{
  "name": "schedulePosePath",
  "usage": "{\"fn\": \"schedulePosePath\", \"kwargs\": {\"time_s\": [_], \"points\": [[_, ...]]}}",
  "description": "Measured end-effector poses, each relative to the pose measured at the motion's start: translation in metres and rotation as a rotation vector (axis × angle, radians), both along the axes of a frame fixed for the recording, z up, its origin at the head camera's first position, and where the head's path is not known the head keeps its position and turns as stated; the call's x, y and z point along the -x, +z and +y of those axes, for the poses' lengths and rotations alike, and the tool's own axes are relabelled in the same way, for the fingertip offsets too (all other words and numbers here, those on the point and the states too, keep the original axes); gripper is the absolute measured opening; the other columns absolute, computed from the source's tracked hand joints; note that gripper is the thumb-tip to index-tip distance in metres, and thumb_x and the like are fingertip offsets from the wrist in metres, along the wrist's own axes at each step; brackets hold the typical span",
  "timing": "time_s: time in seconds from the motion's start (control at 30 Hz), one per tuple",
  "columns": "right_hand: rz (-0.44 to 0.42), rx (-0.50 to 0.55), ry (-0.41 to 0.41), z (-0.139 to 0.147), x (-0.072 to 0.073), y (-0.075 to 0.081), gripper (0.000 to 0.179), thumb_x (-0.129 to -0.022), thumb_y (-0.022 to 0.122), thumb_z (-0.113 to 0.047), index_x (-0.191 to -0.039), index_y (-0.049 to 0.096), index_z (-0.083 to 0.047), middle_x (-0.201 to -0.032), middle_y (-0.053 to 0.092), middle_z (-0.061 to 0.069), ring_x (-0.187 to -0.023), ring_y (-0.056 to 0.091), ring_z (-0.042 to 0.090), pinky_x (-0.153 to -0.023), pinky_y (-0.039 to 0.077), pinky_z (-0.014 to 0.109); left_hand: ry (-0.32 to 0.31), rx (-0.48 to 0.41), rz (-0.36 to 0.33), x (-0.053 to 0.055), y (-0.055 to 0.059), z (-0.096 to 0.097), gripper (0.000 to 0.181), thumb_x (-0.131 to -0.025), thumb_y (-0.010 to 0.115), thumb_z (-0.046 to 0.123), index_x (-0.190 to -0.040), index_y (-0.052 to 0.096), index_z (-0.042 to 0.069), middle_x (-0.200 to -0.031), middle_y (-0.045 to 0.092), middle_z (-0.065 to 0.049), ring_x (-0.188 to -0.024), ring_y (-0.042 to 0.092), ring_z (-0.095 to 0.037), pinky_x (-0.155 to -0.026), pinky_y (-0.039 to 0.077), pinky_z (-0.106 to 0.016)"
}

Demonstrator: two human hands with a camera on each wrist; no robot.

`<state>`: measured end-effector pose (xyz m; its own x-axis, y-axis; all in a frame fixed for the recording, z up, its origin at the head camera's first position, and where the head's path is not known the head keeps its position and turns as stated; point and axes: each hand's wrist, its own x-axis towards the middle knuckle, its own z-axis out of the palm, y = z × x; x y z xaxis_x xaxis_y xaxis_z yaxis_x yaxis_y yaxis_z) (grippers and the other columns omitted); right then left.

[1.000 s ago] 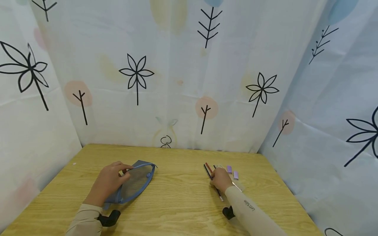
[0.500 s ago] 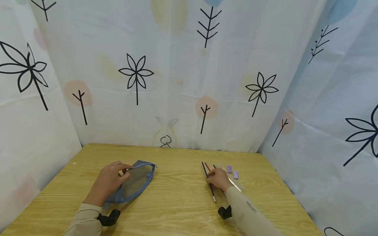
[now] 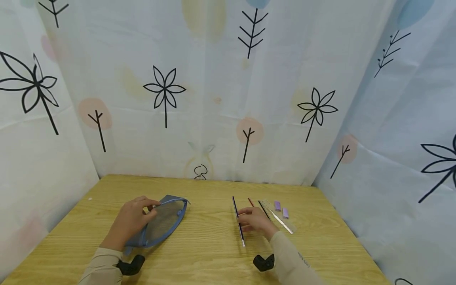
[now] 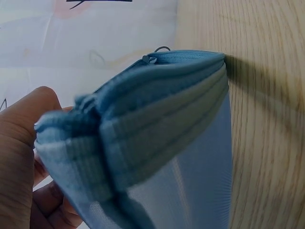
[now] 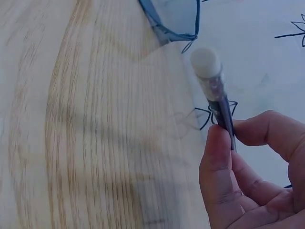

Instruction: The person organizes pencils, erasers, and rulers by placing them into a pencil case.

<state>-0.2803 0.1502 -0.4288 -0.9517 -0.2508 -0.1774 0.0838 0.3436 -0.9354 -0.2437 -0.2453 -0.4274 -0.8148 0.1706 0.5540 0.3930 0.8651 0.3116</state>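
Note:
On the left of the table, my left hand (image 3: 130, 221) holds a blue mesh zip pouch (image 3: 162, 225) by its upper edge, thumb and fingers pinching it. Seen from the left wrist, the pouch (image 4: 176, 143) stands up with its zipper side parted at the top. My right hand (image 3: 257, 221) pinches a dark pencil (image 3: 234, 206) between thumb and fingers, to the right of the pouch. The right wrist view shows the white eraser end of this pencil (image 5: 209, 71) pointing toward the camera, with the pouch's corner (image 5: 176, 33) beyond.
Beyond my right hand lie a red pencil (image 3: 251, 202), a black pencil (image 3: 263, 209) and a clear ruler (image 3: 285, 225). Two purple erasers (image 3: 277, 205) sit beside them. Patterned white curtains (image 3: 206, 99) enclose the wooden table (image 3: 199, 249) at the back and sides.
My right hand has moved left, drawing the dark pencil away from the other pencils and the ruler. The left hand and the pouch stay in place.

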Motion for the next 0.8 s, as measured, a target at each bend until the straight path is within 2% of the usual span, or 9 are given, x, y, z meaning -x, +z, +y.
{"fn": "schedulePosePath", "kwargs": {"time_s": [0.13,0.23,0.33,0.5,0.8], "points": [[-0.055,0.115,0.039,-0.004,-0.002,0.000,0.044,-0.091,0.064,-0.006,-0.131,0.054,0.010,-0.109,0.065,0.019,-0.080,0.064,0.014,-0.073,0.058,0.033,0.011,0.002,-0.001,0.000,0.001,0.001,0.019,-0.084,0.071,0.011,-0.102,0.077,0.013,-0.080,0.059,0.008,-0.065,0.057,-0.007,-0.057,0.048,-0.026],[-0.092,0.174,0.053,-0.008,-0.005,0.000,0.044,-0.091,0.064,-0.008,-0.131,0.053,0.009,-0.105,0.066,0.015,-0.080,0.063,0.013,-0.073,0.057,0.030,0.009,-0.003,0.005,-0.001,0.002,0.002,0.019,-0.084,0.071,0.009,-0.101,0.077,0.014,-0.079,0.059,0.008,-0.065,0.057,-0.008,-0.057,0.048,-0.026],[-0.106,0.215,0.069,-0.012,-0.008,0.000,0.044,-0.092,0.064,-0.009,-0.130,0.053,0.008,-0.106,0.067,0.013,-0.079,0.062,0.012,-0.073,0.056,0.028,0.007,-0.008,0.014,-0.001,0.002,0.003,0.019,-0.084,0.072,0.007,-0.101,0.077,0.014,-0.079,0.058,0.008,-0.065,0.057,-0.008,-0.057,0.049,-0.026],[-0.114,0.276,0.093,-0.017,-0.011,0.002,0.044,-0.092,0.063,-0.008,-0.131,0.051,0.009,-0.113,0.067,0.018,-0.080,0.064,0.011,-0.071,0.056,0.025,0.004,-0.015,0.026,-0.001,0.001,0.004,0.018,-0.083,0.073,0.007,-0.100,0.078,0.014,-0.078,0.059,0.008,-0.064,0.057,-0.007,-0.057,0.049,-0.026],[-0.168,0.348,0.159,-0.023,-0.009,-0.004,0.049,-0.095,0.060,-0.007,-0.137,0.044,0.011,-0.102,0.063,0.007,-0.079,0.061,0.009,-0.070,0.055,0.022,-0.003,-0.011,0.036,0.000,0.002,0.008,0.017,-0.085,0.073,0.011,-0.100,0.078,0.015,-0.079,0.061,0.009,-0.064,0.056,-0.005,-0.056,0.049,-0.024]]}}
